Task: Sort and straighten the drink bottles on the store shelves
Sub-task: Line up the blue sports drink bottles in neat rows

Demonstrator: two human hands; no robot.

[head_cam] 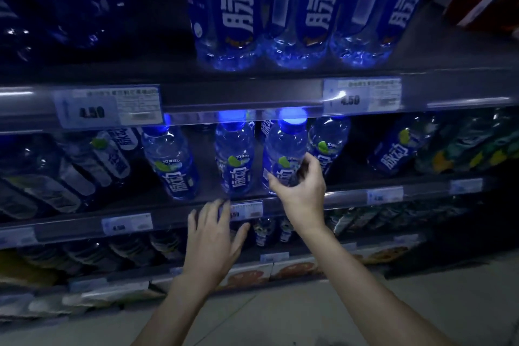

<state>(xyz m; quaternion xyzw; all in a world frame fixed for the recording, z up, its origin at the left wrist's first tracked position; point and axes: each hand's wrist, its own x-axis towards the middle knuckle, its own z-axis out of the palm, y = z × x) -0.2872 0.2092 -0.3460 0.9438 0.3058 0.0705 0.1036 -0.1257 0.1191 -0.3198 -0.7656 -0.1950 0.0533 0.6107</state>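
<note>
A small see-through blue plastic bottle [285, 146] is shown with a smooth, glossy skin that catches the light, and a shiny printed film label is wrapped round it. The same wet-looking gloss is seen on three tall blue plastic bottles [317, 8] above. The grey shelf-edge rail [241, 95] is fronted by a clear, shiny plastic strip, behind which white paper price tags [362, 95] are held. The pale floor [280, 317] appears smooth and matt.
</note>
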